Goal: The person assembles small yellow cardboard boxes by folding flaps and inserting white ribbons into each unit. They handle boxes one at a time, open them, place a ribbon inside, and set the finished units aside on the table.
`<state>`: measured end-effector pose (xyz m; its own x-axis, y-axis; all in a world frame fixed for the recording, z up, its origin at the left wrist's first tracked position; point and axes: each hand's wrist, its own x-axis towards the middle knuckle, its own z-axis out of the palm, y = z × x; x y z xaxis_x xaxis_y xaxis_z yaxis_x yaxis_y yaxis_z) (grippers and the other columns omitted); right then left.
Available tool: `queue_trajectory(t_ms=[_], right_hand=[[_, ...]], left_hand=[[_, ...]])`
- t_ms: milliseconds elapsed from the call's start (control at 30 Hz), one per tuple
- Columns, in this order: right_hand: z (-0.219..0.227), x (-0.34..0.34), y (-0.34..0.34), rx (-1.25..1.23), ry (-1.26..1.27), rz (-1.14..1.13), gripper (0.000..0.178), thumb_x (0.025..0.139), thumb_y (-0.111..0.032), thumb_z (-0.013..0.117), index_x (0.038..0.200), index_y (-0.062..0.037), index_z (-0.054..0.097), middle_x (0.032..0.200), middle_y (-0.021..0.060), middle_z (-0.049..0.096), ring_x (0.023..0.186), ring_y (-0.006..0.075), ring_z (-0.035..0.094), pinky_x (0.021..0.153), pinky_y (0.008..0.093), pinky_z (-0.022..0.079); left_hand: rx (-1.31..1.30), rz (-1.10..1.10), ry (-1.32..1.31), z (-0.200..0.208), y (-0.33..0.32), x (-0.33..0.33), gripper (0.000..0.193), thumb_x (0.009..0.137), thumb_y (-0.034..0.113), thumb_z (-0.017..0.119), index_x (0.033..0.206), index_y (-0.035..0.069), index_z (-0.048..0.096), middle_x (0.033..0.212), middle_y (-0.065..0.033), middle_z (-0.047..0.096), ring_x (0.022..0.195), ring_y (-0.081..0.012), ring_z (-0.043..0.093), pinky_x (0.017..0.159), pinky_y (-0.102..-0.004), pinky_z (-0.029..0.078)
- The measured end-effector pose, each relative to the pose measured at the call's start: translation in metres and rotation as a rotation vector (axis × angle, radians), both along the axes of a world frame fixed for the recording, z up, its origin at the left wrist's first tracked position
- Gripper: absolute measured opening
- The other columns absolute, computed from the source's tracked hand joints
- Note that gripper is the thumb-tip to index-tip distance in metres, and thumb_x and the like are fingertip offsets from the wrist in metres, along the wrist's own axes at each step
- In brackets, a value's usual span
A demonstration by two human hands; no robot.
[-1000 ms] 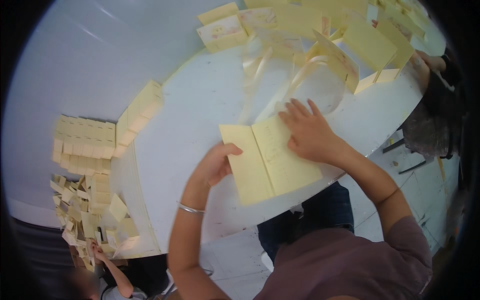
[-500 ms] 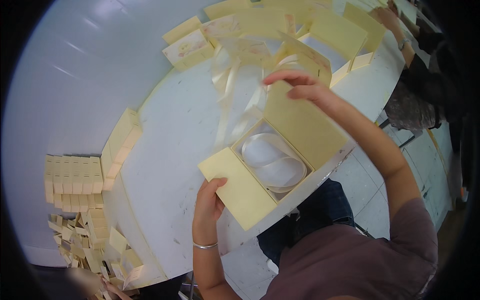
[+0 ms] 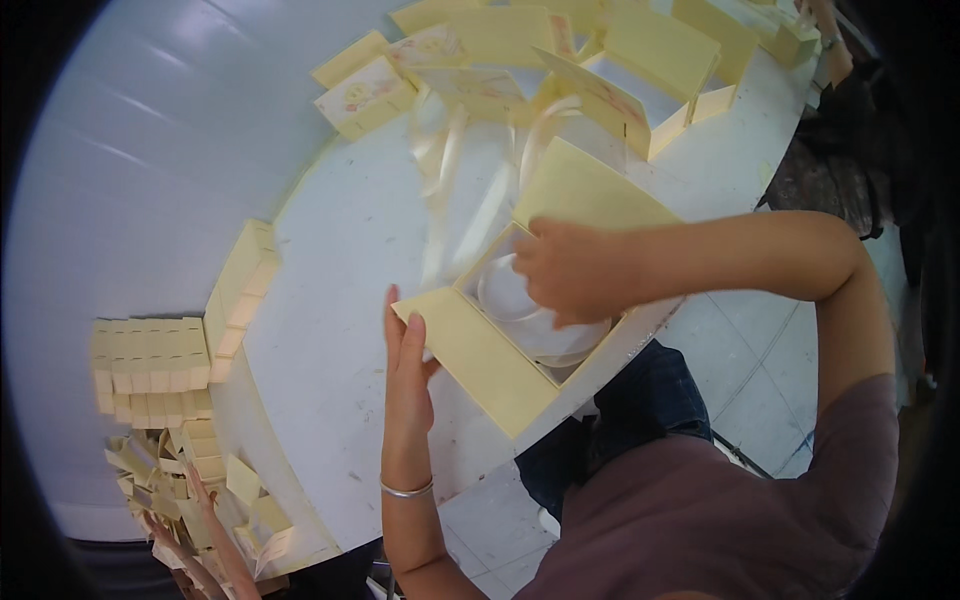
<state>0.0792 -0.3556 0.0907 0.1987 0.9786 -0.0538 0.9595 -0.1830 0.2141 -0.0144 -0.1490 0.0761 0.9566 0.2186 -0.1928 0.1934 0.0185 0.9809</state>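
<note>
A pale yellow gift box (image 3: 490,370) with two lids folded outward lies near the table's front edge. Inside it rests a coil of white ribbon (image 3: 500,290), partly covered by my right hand. My left hand (image 3: 408,375) grips the left lid, its thumb on top and its fingers at the far corner. Over the box's opening, my right hand (image 3: 575,270) is closed with its fingers curled down by the ribbon. What those fingers hold, if anything, is hidden. The other lid (image 3: 590,185) stands open behind my right wrist.
Several open yellow boxes (image 3: 640,70) with printed panels stand along the far side. Loose pale ribbons (image 3: 440,170) trail across the table (image 3: 330,260). Stacked yellow boxes (image 3: 155,350) and a jumbled pile of pieces sit at left. Co-workers' hands (image 3: 205,520) show lower left and upper right.
My right hand has come down from above the right lid into the box's opening and curled. My left hand has shifted up to the lid's far corner, and that lid now tilts.
</note>
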Motion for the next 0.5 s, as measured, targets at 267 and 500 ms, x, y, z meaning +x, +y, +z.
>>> queue_trajectory(t_ms=[267, 500], right_hand=[[0.017, 0.029, -0.004, 0.552, 1.381, -0.231, 0.021, 0.085, -0.022, 0.053, 0.077, -0.0038, 0.06, 0.072, 0.0073, 0.062, 0.072, 0.0177, 0.06, 0.066, 0.0319, 0.045], [0.099, 0.008, -0.014, 1.127, 1.877, -0.044, 0.021, 0.087, -0.018, 0.049, 0.095, 0.0008, 0.053, 0.091, 0.0157, 0.063, 0.086, 0.0205, 0.062, 0.081, 0.0282, 0.046]], left_hand=[[0.425, -0.012, -0.59, 0.04, -0.015, -0.013, 0.059, 0.076, 0.011, 0.058, 0.127, 0.0, 0.031, 0.131, -0.0145, 0.033, 0.12, -0.0247, 0.034, 0.097, -0.0386, 0.029], [-0.065, -0.423, -0.392, 0.054, -0.083, 0.003, 0.035, 0.086, 0.013, 0.052, 0.116, -0.002, 0.041, 0.099, -0.0113, 0.054, 0.095, -0.0201, 0.053, 0.083, -0.0297, 0.04]])
